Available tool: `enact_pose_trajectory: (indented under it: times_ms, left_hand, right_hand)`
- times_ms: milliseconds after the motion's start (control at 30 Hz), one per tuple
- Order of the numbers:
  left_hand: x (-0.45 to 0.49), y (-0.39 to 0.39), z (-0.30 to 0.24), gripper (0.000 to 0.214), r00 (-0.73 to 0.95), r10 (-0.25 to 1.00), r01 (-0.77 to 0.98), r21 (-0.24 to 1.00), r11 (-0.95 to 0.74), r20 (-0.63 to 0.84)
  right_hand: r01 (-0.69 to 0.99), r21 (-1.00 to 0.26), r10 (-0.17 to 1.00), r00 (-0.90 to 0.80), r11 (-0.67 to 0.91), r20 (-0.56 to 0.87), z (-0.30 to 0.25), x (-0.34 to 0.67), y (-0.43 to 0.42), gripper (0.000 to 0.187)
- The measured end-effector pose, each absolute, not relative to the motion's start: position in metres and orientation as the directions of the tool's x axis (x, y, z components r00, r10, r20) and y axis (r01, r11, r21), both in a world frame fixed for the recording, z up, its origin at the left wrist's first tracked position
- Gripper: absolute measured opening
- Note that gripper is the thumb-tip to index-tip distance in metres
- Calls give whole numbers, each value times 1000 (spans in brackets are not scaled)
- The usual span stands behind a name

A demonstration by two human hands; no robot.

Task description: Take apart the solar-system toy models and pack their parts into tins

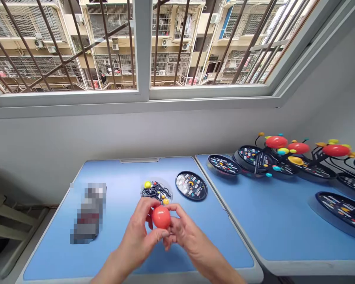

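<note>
Both my hands hold a red-orange ball (161,217) over the near middle of a blue table (121,173). My left hand (139,236) cups it from the left, thumb under it and fingers curled over the top. Fingers of my right hand (183,230) are wrapped against its right and lower side. Just beyond the ball lies a clear bag (156,191) of black rods and small yellow and red beads. To the right of the bag a black round disc (191,185) with printed pictures lies flat.
A blurred-out object (89,213) lies on the table's left part. A second blue table (284,221) to the right carries more black discs (224,164) and three assembled models with red balls (276,142) on black arms. A barred window (142,47) runs along the wall behind.
</note>
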State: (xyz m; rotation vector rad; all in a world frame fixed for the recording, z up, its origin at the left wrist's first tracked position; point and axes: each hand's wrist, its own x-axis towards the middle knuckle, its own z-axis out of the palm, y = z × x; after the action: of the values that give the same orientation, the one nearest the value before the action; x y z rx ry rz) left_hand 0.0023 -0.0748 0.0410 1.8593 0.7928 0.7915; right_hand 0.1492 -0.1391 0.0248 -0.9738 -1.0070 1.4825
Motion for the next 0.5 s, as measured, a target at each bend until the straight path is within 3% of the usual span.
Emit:
enact_pose_trajectory:
  times_ms: [200, 500]
  left_hand:
    - [-13, -79, 40, 41, 669, 696, 115, 888, -446, 262]
    - [-12, -97, 32, 39, 521, 788, 33, 915, -402, 328]
  right_hand:
    - [-424, -874, 962, -228, -238, -151, 17, 134, -138, 56]
    - [-374, -923, 995, -72, -89, -67, 20, 123, -141, 46]
